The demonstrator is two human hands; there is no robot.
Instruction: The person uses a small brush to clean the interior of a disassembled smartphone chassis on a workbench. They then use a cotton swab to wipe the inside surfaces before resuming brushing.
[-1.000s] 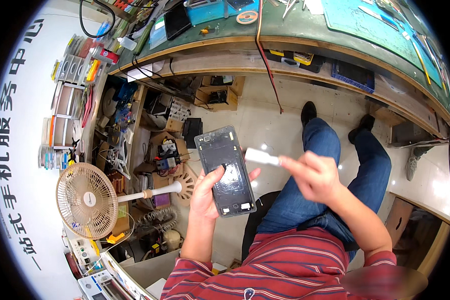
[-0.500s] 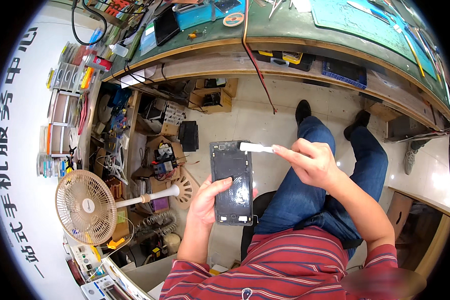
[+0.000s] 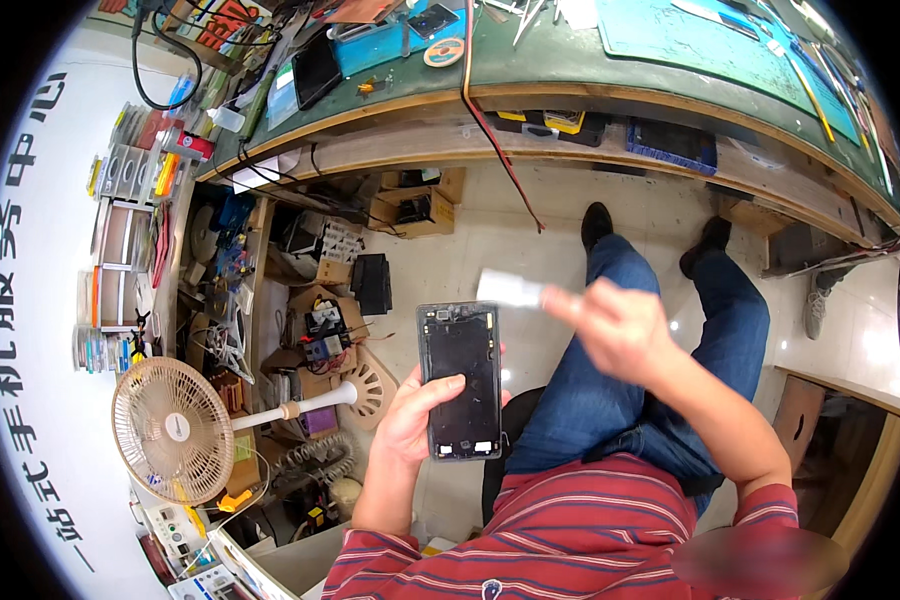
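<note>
In my left hand (image 3: 407,418) is a black phone frame (image 3: 460,350), its inner side facing up with small parts along the edges and two white patches near the bottom. The thumb lies on its face and fingertips show at the far edge. My right hand (image 3: 620,330) is closed on a slim white tool (image 3: 510,289), smeared by motion, so I cannot tell its exact kind. The tool's wide end hovers just above the frame's top right corner, apart from it.
A green-topped workbench (image 3: 530,60) with a turquoise mat (image 3: 690,45) runs along the far side. At left stand a beige fan (image 3: 175,428), shelves and boxes (image 3: 320,330) of parts. A red-black cable (image 3: 490,130) hangs off the bench. My legs are below.
The white tool has come up off the frame's top right area, and the right hand is now blurred by motion. The phone frame sits slightly lower in view, still in the left hand.
</note>
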